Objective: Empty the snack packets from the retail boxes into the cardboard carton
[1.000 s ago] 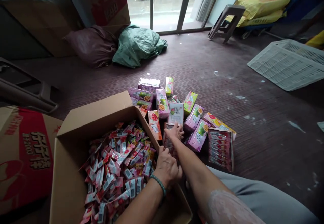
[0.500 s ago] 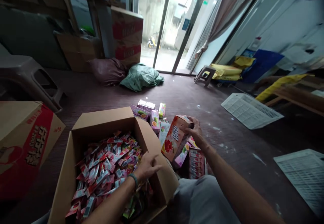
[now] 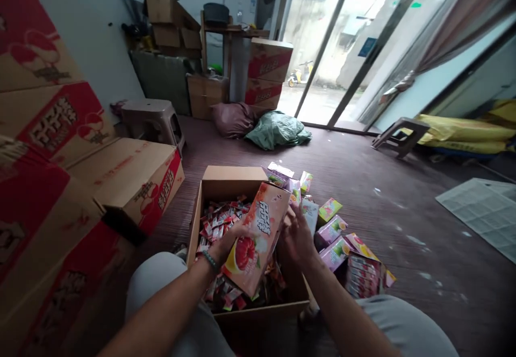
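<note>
An orange-pink carton with a grapefruit picture [image 3: 258,236] is held tilted over an open cardboard box [image 3: 226,177] full of small red and pink sachets [image 3: 220,220]. My left hand [image 3: 229,241] grips the carton's lower left side, a bead bracelet on its wrist. My right hand [image 3: 296,236] holds the carton's right edge, fingers curled round it. To the right of the box lies a heap of pink and green cartons [image 3: 332,230] on the floor.
Large red-printed cardboard boxes [image 3: 60,147] are stacked at the left. A plastic stool [image 3: 151,118], two stuffed bags [image 3: 278,128] and more boxes stand near the glass door. Another stool [image 3: 399,131] and a white crate [image 3: 479,212] are at the right.
My right hand has brought the orange-pink carton from the heap over the sachet box, and my left hand has taken hold of it too. The view has swung left.
</note>
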A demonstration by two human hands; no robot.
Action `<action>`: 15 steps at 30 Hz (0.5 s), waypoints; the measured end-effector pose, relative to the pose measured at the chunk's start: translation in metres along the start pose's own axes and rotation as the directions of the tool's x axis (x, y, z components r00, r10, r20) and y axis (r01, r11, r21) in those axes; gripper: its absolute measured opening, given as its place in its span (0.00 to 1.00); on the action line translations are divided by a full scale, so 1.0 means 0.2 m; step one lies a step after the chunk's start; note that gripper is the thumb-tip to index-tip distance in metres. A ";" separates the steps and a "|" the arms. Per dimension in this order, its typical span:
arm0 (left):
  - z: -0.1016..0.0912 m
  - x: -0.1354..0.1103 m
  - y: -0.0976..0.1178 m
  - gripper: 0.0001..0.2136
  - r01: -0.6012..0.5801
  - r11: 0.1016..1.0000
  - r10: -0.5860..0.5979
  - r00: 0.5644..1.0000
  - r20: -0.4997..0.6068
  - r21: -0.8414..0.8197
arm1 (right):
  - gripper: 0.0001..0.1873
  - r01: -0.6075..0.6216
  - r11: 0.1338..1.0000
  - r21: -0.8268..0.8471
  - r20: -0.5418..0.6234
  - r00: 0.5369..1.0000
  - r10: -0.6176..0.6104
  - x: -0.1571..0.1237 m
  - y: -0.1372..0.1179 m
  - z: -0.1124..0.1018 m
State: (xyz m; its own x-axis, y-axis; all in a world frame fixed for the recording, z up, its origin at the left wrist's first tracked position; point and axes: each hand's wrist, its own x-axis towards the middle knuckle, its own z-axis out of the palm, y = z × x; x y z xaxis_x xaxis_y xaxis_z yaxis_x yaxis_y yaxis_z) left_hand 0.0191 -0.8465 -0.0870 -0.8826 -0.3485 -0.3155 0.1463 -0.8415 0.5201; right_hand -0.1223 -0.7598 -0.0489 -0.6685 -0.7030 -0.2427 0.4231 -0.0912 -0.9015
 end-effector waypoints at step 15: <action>-0.21 -0.02 0.13 0.11 -0.181 0.973 0.167 0.981 -0.100 -0.142 | 0.13 -0.325 0.946 0.002 -0.049 0.945 0.325 0.19 0.13 -0.01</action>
State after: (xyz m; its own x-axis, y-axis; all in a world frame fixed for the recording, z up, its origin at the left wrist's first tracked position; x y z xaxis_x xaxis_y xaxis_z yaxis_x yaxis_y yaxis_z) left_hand 0.0447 -0.8840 -0.1055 -0.7965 -0.5239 -0.3019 0.3653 -0.8148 0.4502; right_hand -0.1375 -0.7881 -0.0820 -0.5238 -0.6593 -0.5395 0.6187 0.1409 -0.7729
